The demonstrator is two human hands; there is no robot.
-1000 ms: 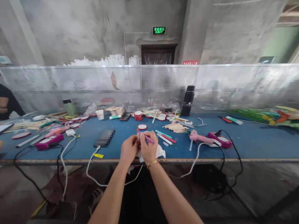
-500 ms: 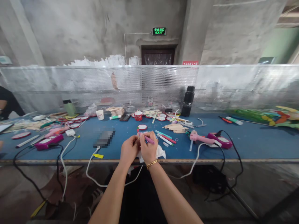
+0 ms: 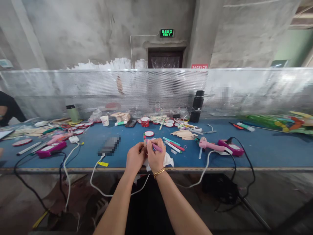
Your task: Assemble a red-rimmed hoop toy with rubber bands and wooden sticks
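My right hand (image 3: 156, 156) is closed round a purple marker pen (image 3: 156, 147), its tip turned toward a small round piece (image 3: 146, 143) with red and green on its edge. My left hand (image 3: 135, 156) pinches that piece from the left, close against the right hand. Both hands hover over the near edge of the blue table (image 3: 264, 147), above a crumpled white tissue (image 3: 168, 160). A red-rimmed white disc (image 3: 149, 133) lies just beyond the hands, and loose coloured markers (image 3: 174, 144) lie to their right.
A pink glue gun (image 3: 207, 144) on a magenta stand (image 3: 231, 147) sits to the right, with cables running over the edge. Another magenta stand (image 3: 51, 148) lies left. A black bottle (image 3: 197, 106), wooden sticks (image 3: 184, 133) and a perforated metal screen (image 3: 97, 88) stand behind. Another person's arm (image 3: 6, 109) shows far left.
Almost nothing has moved; my hands stay together on the small piece, with only a slight shift of the marker in my right hand.
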